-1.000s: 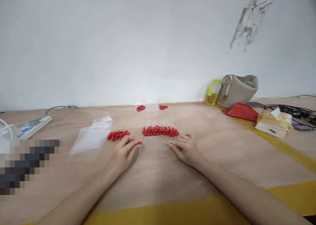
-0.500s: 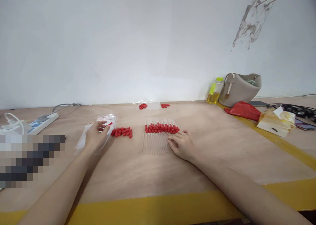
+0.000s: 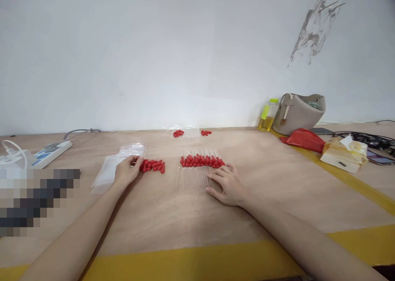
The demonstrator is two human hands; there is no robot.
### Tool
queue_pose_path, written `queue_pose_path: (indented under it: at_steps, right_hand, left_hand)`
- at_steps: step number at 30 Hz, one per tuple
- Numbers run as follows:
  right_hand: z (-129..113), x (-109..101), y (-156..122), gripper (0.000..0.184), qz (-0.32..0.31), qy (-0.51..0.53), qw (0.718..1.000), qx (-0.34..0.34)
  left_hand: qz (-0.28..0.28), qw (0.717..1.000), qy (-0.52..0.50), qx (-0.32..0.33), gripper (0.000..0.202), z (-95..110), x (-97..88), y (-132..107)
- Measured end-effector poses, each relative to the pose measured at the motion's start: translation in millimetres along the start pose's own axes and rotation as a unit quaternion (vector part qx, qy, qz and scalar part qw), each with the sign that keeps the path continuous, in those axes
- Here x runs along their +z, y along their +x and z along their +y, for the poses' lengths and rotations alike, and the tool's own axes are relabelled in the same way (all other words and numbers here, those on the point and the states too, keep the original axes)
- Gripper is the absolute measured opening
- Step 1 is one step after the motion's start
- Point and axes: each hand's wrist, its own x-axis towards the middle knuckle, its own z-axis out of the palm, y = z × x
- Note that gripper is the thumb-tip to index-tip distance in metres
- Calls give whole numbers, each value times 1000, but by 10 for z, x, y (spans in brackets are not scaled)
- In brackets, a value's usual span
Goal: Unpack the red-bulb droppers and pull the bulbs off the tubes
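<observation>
My left hand (image 3: 127, 172) is at the left end of a loose pile of small red bulb-shaped pieces (image 3: 154, 166), its fingers pinched on a red bulb at the edge. Under and behind that hand lie clear zip bags (image 3: 106, 172). My right hand (image 3: 230, 185) rests with fingers stretched and apart over the right side of a row of thin clear tubes (image 3: 193, 180). Across the upper part of the tubes runs a dense band of red bulbs (image 3: 202, 161), with more clear tube ends showing beyond it.
Two small groups of red bulbs (image 3: 178, 133) lie by the wall on clear plastic. At left is a power strip (image 3: 54, 154) with cables. A bottle of yellow liquid (image 3: 268, 115), a grey bag (image 3: 300, 114), a red pouch (image 3: 304, 140) and a tissue pack (image 3: 344, 154) stand right.
My left hand has moved right and slightly down, from over the zip bags to the red pile. My right hand has shifted slightly, its thumb now farther out over the tubes.
</observation>
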Motion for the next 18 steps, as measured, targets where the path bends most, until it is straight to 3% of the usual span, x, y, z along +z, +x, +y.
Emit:
queue_pose_path:
  at_steps: [16, 18]
  right_hand:
    - [24, -39, -30, 50, -12, 6, 1000, 26]
    - [29, -41, -35, 53, -17, 9, 999, 30]
  left_hand:
    - [0, 999, 27, -28, 35, -80, -46, 21]
    - [23, 999, 27, -11, 35, -41, -76, 4]
